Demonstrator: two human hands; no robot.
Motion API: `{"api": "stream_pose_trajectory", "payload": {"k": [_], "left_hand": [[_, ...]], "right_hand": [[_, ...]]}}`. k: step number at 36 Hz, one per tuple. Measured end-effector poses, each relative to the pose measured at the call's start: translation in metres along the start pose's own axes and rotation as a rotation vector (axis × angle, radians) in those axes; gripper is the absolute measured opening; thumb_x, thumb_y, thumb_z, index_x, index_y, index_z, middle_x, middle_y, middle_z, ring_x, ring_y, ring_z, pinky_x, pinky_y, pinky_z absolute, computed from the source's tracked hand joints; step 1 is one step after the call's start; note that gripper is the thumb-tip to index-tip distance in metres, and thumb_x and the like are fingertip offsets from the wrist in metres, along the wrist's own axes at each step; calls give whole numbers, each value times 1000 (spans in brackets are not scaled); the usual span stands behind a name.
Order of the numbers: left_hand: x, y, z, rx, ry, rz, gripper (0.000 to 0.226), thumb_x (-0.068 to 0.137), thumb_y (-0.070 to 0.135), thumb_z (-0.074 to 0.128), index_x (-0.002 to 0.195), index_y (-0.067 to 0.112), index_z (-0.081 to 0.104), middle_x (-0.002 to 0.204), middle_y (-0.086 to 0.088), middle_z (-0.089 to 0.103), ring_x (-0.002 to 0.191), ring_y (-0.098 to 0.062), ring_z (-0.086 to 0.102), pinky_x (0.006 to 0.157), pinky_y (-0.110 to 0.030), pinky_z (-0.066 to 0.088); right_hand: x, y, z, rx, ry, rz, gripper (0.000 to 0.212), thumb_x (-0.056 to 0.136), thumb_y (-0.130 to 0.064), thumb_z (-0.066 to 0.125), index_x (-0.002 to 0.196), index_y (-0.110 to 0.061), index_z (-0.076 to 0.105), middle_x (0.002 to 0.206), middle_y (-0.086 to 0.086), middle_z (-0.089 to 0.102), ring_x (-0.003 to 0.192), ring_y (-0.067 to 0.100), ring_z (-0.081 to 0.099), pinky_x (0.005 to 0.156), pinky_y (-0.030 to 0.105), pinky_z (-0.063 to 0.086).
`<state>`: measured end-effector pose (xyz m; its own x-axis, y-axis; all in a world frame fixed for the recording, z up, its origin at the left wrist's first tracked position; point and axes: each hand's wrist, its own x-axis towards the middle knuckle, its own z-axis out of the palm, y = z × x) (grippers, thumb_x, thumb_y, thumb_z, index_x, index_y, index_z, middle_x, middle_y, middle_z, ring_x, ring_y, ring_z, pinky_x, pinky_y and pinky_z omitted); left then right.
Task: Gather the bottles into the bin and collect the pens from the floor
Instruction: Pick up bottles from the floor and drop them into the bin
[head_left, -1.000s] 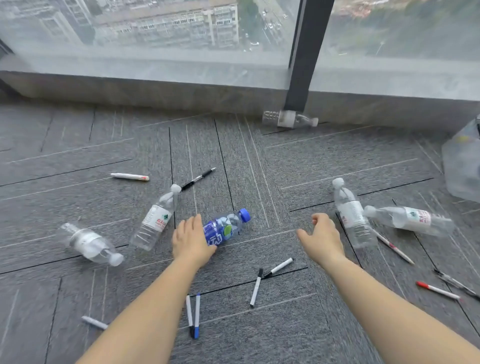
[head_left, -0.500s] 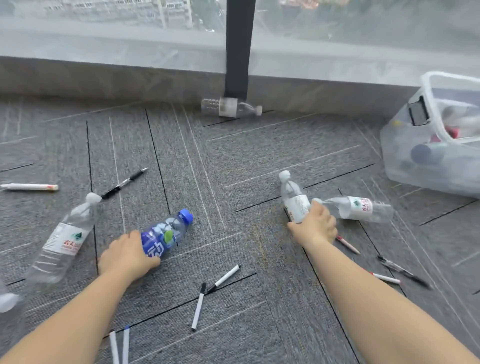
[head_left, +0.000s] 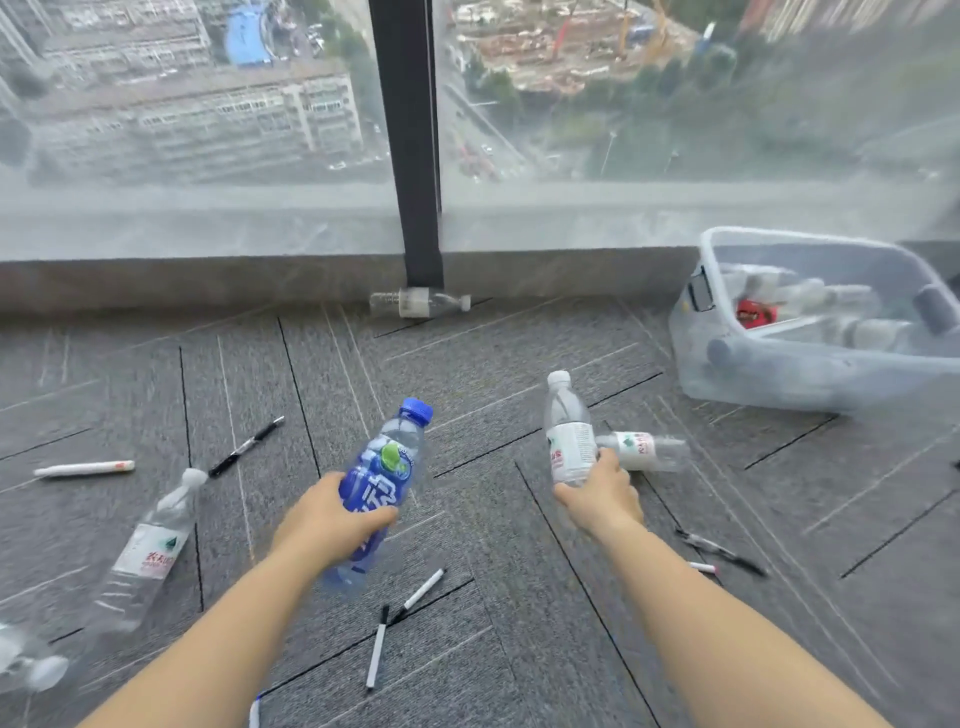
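Observation:
My left hand (head_left: 332, 525) grips a blue-labelled bottle (head_left: 387, 467) with a blue cap, lifted off the carpet. My right hand (head_left: 600, 499) grips a clear water bottle (head_left: 569, 431) with a white cap, held upright. Another clear bottle (head_left: 647, 451) lies on the floor just behind it. A clear plastic bin (head_left: 779, 374) with several bottles inside stands at the right. More bottles lie at the left (head_left: 150, 551) and by the window post (head_left: 421, 303). Pens lie scattered: a black one (head_left: 247, 446), a white marker (head_left: 83, 468), two in front of me (head_left: 400, 618).
A low grey sill and a glass wall with a dark post (head_left: 415, 156) close off the far side. Further pens (head_left: 722, 553) lie right of my right forearm. A bottle (head_left: 31, 665) sits at the lower left edge. The floor is grey carpet tile.
Both hands closed on their bottles and lifted them off the floor. My view swung right and up, bringing the bin into sight.

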<state>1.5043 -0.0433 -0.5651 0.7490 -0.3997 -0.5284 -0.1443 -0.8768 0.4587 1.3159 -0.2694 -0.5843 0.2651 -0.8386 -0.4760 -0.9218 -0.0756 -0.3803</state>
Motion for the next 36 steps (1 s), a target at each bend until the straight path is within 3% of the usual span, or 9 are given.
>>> {"api": "stream_pose_trajectory", "payload": {"k": [12,17,21,29,33,36], "left_hand": [[-199,180,-75,-181,10,345,54,65,42,83,103,22,49,96,-1,64,86,-20,63,84,-38,53],[-283,217,-74,-132,-13,465,67,48,55,81,99,23,53,94,-2,67,84,-23,67,82,-42,56],[-333,237,-56,-81,-7,527,70,57,44,84,113,18,51,107,-7,63,95,-27,63,89,-44,53],[-331,308,5,11,16,588,67,62,38,80,117,19,47,111,-4,61,99,-25,60,88,-39,52],[-299,373,34,113,58,639,68,63,43,77,119,22,45,113,-2,61,102,-24,59,84,-35,49],[-278,443,37,211,179,697,65,67,50,74,120,24,47,114,-3,62,104,-26,58,85,-35,45]], "right_hand": [[-155,54,-256,262,228,-87,74,65,-55,66,124,-17,41,117,6,60,104,30,60,89,42,51],[-231,106,-312,393,272,-130,70,69,-48,70,119,-15,35,114,6,58,103,29,61,90,48,51],[-268,146,-329,452,292,-110,77,65,-49,73,121,-16,33,117,6,56,103,27,60,91,49,51],[-232,201,-340,559,282,-41,74,75,-34,73,133,-15,32,120,6,54,98,24,58,85,42,52],[-180,218,-356,656,275,4,74,78,-30,72,136,-13,30,112,3,52,96,23,58,82,40,52],[-146,225,-382,685,296,34,73,77,-31,73,136,-13,33,113,3,54,97,23,58,81,37,51]]}}
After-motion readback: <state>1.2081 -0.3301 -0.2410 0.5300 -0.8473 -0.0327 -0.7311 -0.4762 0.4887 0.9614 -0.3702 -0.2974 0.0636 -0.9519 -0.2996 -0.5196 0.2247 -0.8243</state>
